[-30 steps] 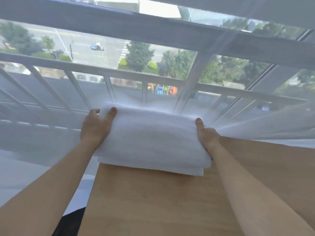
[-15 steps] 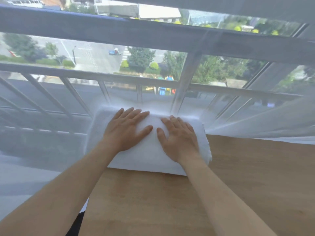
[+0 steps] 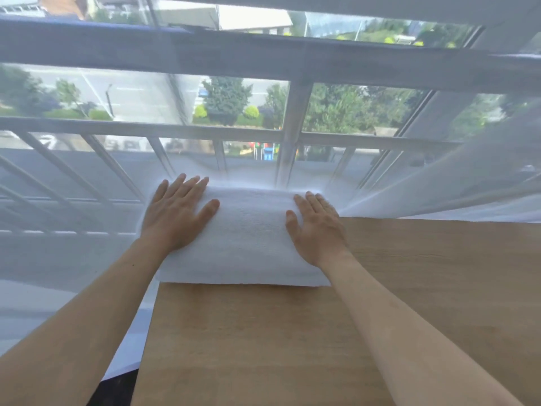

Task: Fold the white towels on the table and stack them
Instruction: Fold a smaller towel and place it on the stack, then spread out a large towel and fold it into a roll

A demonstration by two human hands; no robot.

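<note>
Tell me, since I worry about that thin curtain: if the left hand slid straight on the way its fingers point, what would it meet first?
The left hand lies flat on the folded towel, fingers pointing away toward the window. Past the towel's far edge it would probably meet the sheer curtain first, then the railing behind; depth is unclear.

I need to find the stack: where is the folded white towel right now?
In the head view, the folded white towel lies at the far left corner of the wooden table, by the window, with the left hand and right hand pressing flat on it.
</note>
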